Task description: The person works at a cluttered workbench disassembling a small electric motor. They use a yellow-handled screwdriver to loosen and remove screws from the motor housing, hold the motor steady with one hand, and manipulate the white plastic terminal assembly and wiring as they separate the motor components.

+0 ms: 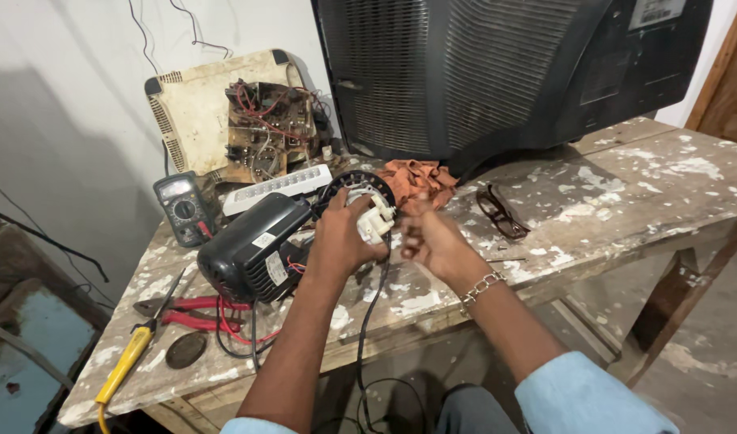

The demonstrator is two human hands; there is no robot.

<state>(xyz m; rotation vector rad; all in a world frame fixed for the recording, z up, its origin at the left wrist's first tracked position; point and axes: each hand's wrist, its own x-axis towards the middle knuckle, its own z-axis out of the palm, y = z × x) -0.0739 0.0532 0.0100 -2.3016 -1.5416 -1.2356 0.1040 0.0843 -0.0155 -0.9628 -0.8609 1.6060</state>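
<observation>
Paint-spattered wooden bench against white wall; left hand pinching white plug; right hand blurred, grip unclear.

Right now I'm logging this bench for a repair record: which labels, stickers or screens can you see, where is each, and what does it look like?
Multimeter screen: far left of the bench, small pale rectangle on a dark meter.
Motor stickers: two white rectangles on the black motor housing beside the left hand.
Television label: top right, pale rectangle on the black rear casing.
</observation>
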